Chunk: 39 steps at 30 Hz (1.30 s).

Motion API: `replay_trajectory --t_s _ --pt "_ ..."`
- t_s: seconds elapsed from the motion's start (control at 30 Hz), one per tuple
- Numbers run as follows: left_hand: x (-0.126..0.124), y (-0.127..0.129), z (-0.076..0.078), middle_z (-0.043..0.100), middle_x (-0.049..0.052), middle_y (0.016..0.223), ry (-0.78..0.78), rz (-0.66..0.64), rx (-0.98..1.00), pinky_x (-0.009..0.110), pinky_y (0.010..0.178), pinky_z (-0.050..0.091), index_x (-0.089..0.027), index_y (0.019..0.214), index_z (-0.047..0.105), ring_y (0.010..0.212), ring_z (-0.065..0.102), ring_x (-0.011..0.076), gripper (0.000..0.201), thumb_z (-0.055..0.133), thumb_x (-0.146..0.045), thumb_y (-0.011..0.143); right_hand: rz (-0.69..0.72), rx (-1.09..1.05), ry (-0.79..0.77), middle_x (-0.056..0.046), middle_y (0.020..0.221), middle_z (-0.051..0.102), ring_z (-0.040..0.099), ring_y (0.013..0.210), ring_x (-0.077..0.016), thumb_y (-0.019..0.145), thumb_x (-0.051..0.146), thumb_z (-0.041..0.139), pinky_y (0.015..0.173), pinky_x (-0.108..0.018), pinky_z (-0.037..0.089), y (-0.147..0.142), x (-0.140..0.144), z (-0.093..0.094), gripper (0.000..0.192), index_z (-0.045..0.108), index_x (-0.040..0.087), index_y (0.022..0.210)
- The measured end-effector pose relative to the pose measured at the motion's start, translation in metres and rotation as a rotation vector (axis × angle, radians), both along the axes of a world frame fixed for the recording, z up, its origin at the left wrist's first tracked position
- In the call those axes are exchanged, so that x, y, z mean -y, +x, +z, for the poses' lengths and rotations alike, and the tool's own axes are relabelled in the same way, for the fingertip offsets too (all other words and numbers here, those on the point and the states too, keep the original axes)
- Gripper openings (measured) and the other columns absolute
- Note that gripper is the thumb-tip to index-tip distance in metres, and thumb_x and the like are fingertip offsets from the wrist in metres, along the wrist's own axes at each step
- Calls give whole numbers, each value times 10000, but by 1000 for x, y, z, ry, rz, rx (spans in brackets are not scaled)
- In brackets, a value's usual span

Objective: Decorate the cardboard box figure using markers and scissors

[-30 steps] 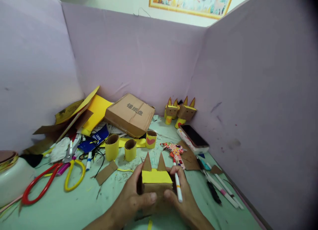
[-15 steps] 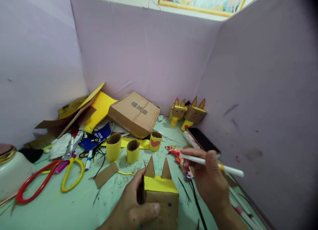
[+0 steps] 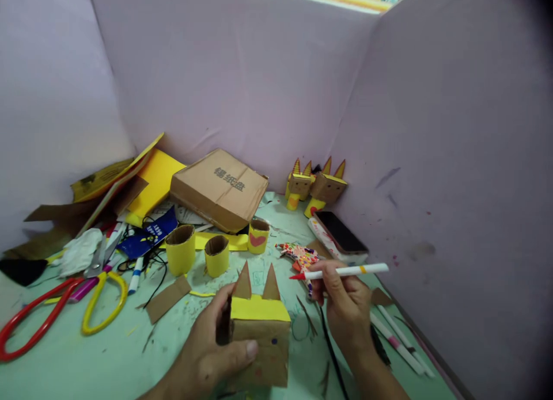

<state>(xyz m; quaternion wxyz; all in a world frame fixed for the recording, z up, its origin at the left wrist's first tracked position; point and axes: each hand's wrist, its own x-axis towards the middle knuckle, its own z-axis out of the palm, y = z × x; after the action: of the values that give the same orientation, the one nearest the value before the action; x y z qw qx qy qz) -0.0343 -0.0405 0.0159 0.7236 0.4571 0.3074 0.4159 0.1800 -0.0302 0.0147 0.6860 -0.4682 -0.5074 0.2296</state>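
My left hand (image 3: pixel 216 348) grips a cardboard box head (image 3: pixel 270 360) by its left side, thumb across the front. The box has a yellow top strip, two pointed cardboard ears and a dark dot; my thumb covers part of its front. In my right hand (image 3: pixel 345 302) is a white marker (image 3: pixel 358 270) with a red tip, pinched between thumb and fingers. The tip points left, above and to the right of the ears, apart from the box. Beyond the box stand yellow cardboard tubes (image 3: pixel 216 261), and another yellow tube (image 3: pixel 258 242) bears a red heart.
Scissors (image 3: pixel 103 302) with red and yellow handles lie at left, near yellow card sheets (image 3: pixel 158 175). A flat carton (image 3: pixel 220 187) leans behind. Two finished-looking cardboard figures (image 3: pixel 330 187) stand at the back right, behind a phone (image 3: pixel 341 233). More markers (image 3: pixel 397 342) lie at right.
The view has shifted, so the table things appear further left and slightly higher. My right hand has turned the marker nearly level, its red tip now nearer the box. My left hand still holds the box.
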Motion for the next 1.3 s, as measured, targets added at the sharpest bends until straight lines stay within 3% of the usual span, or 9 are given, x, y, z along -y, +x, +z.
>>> replay_trajectory --t_s 0.2,0.5,0.73,0.97,1.3 --pt "6 4 4 694 97 1225 67 68 -77 428 892 542 -216 1288 573 1137 622 400 752 841 -363 602 -102 216 126 31 549 521 468 464 -109 948 360 550 440 -232 365 -25 1 -14 275 704 181 808" --pt "4 -2 -9 669 82 1282 264 82 -249 418 940 540 -266 1354 529 1196 595 385 760 831 -367 663 -171 242 179 37 605 530 466 483 -100 970 256 498 442 -213 374 -27 0 -10 214 641 197 823" --pt "6 3 -4 691 71 1256 270 84 -247 413 942 543 -280 1318 570 1204 592 378 697 828 -352 674 -182 354 196 42 593 524 476 483 -99 966 216 485 451 -218 377 -27 2 -5 235 611 196 768" --pt "6 -2 -16 669 95 1292 299 189 -440 449 999 500 -254 1357 550 1223 567 398 834 873 -345 594 -182 403 232 22 597 578 481 448 -103 974 263 498 423 -228 385 -27 2 -1 262 612 196 748" --pt "6 -1 -13 652 87 1317 286 139 -478 449 1019 479 -268 1372 511 1240 553 379 834 846 -386 617 -179 445 226 13 621 592 536 495 -125 962 227 510 478 -254 431 -25 0 -6 222 622 200 772"
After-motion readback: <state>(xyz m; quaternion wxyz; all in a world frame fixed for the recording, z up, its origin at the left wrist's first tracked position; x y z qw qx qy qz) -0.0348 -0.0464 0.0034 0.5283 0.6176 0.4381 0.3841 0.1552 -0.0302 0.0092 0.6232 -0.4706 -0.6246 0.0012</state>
